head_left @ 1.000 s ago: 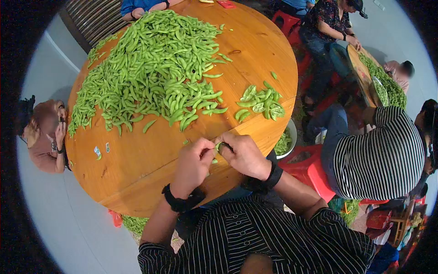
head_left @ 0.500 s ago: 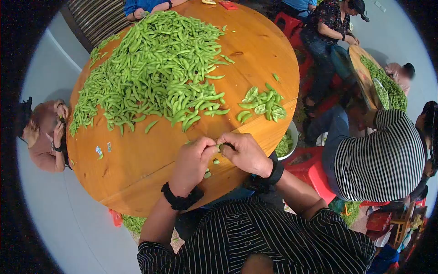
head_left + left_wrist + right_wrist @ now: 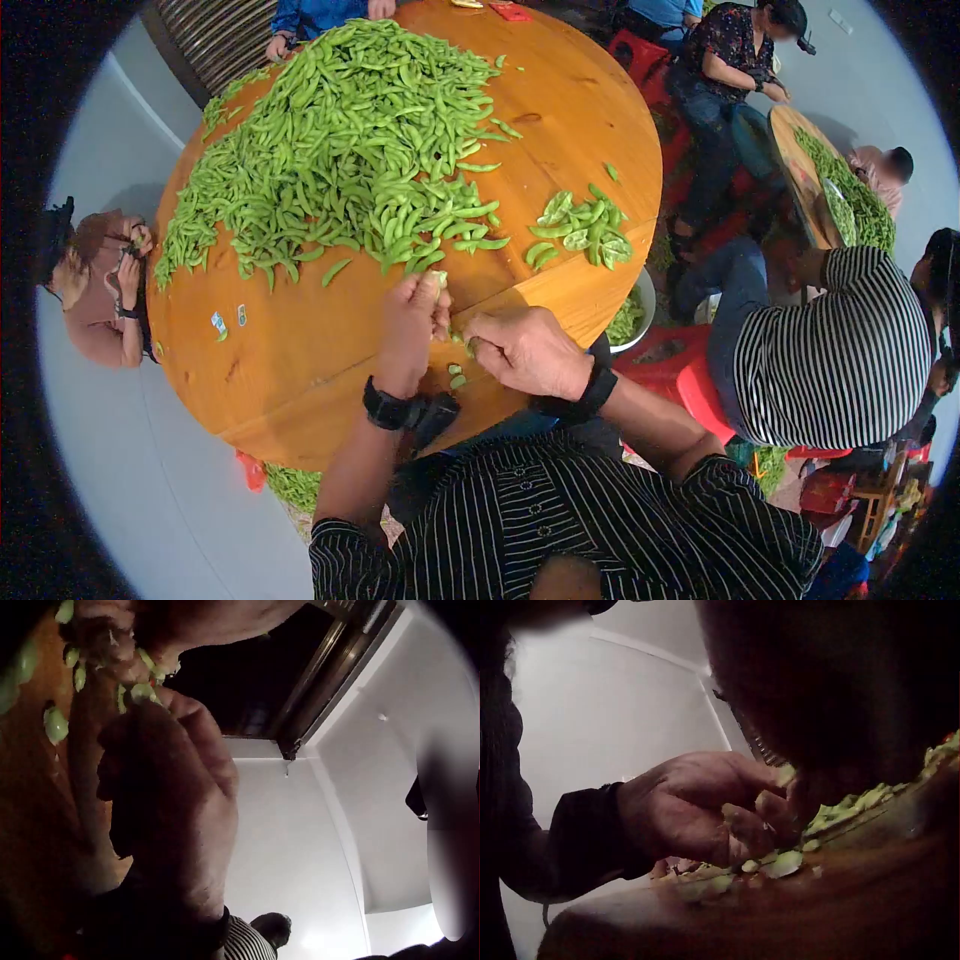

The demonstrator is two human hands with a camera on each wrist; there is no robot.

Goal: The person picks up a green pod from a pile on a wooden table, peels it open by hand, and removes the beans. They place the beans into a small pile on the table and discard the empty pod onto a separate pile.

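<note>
My left hand (image 3: 413, 325) is tilted up over the table's near part, its thumb and fingers pinching a pale green piece of edamame pod (image 3: 438, 279). Close beside it on the right, my right hand (image 3: 530, 352) has curled fingers around a bit of green pod (image 3: 470, 347) that mostly hides behind them. In the left wrist view, the left hand (image 3: 169, 769) holds pod bits (image 3: 142, 693) right at the other hand's fingertips. Loose shelled beans (image 3: 457, 381) lie on the wood just below the hands. A large heap of edamame pods (image 3: 340, 140) spreads beyond them.
The round wooden table (image 3: 300, 350) carries a small pile of empty pods (image 3: 590, 235) on the right and small stickers (image 3: 219, 325) on the left. A white bowl of greens (image 3: 630, 318) stands below its right edge, near a red stool (image 3: 680, 375). Other people sit around.
My hands were together at the fingertips; now they have drawn apart slightly. The left hand has turned upward with a pod piece, and the right has dropped a little lower.
</note>
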